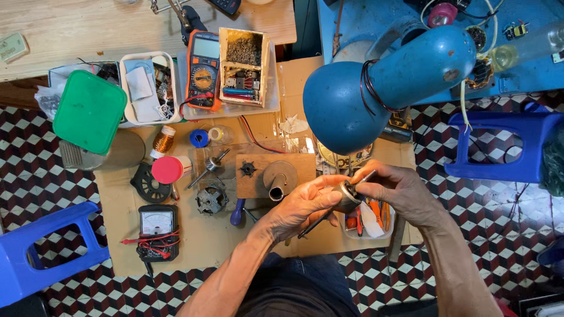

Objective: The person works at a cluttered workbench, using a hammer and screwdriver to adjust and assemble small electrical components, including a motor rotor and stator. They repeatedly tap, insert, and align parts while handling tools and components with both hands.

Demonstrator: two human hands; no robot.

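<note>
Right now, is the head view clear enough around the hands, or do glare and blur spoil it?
Head view: the hands and the small metal part are evenly lit and sharp; the blue lamp shade looms large just above them, hiding bench behind; mild glare on clear plastic beside it; the frame edges bend slightly from the wide lens.

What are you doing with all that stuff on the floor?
A person sits over a sheet of cardboard covered in tools and parts. The left hand holds a small round metal part, and the right hand pokes a thin tool into it under a blue lamp. Two meters, an orange one and a black one, lie nearby untouched, beside a small motor.
</note>
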